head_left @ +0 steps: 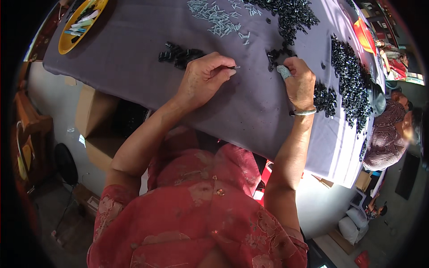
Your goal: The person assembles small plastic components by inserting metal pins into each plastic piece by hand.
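My left hand [205,73] is closed in a pinch, held over the table near its front edge. Between thumb and forefinger is a small dark part [235,67] with a silvery, ribbed tip pointing right. Just behind that hand lies a small heap of black plastic pieces [176,54]. My right hand [298,82] has its fingers curled at a loose cluster of black pieces [274,58]. A pale grey wrap [283,71] covers its thumb. Whatever those fingers hold, if anything, is hidden.
Grey cloth covers the table [134,58]. Thin silvery pieces [214,20] are scattered at the back, beside a large black heap [290,15]. More black pieces [351,80] spread along the right. A yellow tray [67,42] holds pens, far left. Another person [389,129] sits at the right.
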Motion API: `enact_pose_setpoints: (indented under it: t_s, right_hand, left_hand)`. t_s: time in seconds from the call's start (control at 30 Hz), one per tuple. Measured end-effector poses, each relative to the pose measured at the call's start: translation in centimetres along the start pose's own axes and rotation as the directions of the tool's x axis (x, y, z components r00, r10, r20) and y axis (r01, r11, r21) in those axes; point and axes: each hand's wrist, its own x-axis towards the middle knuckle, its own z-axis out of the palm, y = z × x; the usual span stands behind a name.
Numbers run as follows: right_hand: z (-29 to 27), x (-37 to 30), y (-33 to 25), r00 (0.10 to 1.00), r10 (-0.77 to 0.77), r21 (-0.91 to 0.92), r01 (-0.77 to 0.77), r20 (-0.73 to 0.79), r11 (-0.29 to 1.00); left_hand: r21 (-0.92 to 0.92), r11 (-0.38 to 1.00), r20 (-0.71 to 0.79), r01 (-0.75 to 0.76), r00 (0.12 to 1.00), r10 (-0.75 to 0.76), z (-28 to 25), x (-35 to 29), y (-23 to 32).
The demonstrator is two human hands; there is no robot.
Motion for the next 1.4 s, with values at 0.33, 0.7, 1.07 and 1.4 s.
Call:
enact_pose_setpoints:
  t_s: [0.33, 0.7, 1.07, 1.4]
  right_hand:
    - [0.0, 0.0, -1.8, 0.999, 0.032, 0.259, -0.025, -0.022, 0.966]
    - [-0.6, -0.3, -4.0, 0.888, -0.128, 0.345, -0.037, 0.442, 0.938]
    - [-2.6, -1.0, -1.7, 0.989, 0.144, 0.566, -0.104, -0.027, 0.818]
    - [0.4, -3.6, -3.9, 0.998, 0.047, 0.140, -0.050, 0.030, 0.989]
  left_hand:
    - [0.026, 1.000, -0.005, 0.003, 1.000, -0.003, -0.1, -0.1, -0.4]
    - [0.088, 0.996, 0.037, 0.011, 0.999, -0.014, -0.4, -0.1, -0.2]
    - [0.028, 0.999, 0.011, 0.020, 1.000, -0.020, -0.2, 0.0, -0.1]
    - [0.058, 0.998, 0.057, 0.007, 0.998, -0.011, -0.1, 0.2, -0.3]
